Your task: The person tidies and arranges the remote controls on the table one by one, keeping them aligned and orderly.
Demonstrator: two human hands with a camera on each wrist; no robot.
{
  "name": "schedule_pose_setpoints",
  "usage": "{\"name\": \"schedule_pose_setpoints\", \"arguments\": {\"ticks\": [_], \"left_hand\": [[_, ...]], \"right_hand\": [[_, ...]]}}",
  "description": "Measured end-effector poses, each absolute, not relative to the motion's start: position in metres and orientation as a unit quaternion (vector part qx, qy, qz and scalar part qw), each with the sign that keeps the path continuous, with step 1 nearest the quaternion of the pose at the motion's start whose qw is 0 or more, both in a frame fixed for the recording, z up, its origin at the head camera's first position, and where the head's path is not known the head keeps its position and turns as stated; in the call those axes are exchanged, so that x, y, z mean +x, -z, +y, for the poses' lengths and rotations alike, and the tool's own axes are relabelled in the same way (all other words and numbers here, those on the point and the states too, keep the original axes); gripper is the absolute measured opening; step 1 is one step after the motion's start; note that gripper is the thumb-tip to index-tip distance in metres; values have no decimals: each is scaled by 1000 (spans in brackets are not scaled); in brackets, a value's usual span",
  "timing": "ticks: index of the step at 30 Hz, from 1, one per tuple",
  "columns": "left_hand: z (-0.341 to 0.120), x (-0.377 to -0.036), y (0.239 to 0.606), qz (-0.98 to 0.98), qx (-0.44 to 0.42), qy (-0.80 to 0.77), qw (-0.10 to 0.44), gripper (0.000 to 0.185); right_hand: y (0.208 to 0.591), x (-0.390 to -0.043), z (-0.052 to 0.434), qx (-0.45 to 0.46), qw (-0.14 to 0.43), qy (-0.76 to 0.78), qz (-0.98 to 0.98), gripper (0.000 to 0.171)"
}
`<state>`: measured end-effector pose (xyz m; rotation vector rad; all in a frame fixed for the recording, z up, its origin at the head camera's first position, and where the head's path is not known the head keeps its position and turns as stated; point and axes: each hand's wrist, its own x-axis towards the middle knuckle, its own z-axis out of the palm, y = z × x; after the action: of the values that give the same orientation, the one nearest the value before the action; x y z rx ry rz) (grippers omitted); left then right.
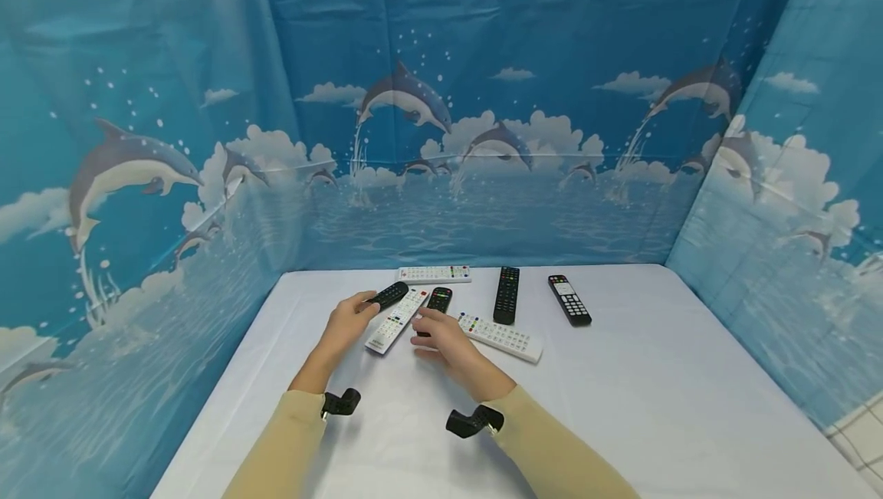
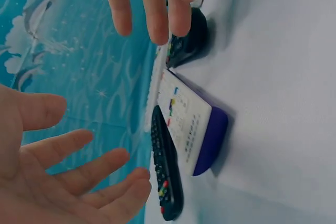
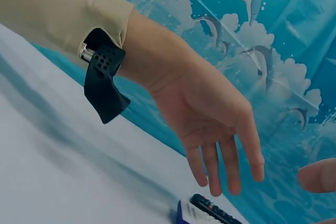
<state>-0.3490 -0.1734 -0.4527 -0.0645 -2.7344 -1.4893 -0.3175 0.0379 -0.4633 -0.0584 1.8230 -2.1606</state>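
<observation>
Over the left part of the white table, my left hand (image 1: 345, 330) reaches toward a small black remote control (image 1: 391, 296), its fingertips close by. The left wrist view has this hand (image 2: 68, 166) with fingers loosely spread beside the black remote (image 2: 167, 166). A white remote with a blue-purple underside (image 2: 186, 121) lies slantwise next to it; its button face (image 1: 398, 320) shows between my hands in the head view. My right hand (image 1: 448, 346), fingers extended, hovers at a second black remote (image 1: 439, 300) and partly hides it. Neither hand grips anything.
Right of my right hand lies another white remote (image 1: 503, 338), slanted. Farther back are a long black remote (image 1: 507, 296), a black remote with pale buttons (image 1: 569, 300) and a white remote (image 1: 434, 275) near the table's rear edge. A dolphin-print curtain (image 1: 483, 208) surrounds the table (image 1: 655, 407).
</observation>
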Motion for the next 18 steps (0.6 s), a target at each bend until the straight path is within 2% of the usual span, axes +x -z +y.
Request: {"name": "schedule_pose_setpoints", "arguments": {"ticks": [7,9,14,16,18], "left_hand": [[-176,-367,467,-842,1,537,-58,47],[-177,-371,470,-836,11,543,-78,47],[-180,-376,475,-813,22,570,-119,45],[-181,-378,478,-802,22,583,-127,44],[-183,-380,481,-793,24,595,-129,45]], "right_hand": [[479,-317,26,-37,195,778,597,70],[482,-319,22,-27,197,786,586,65],[488,-328,7,0,197,798,570,38],[490,-331,2,11,191,795,576,41],[492,-333,-4,25,182,792,583,50]]}}
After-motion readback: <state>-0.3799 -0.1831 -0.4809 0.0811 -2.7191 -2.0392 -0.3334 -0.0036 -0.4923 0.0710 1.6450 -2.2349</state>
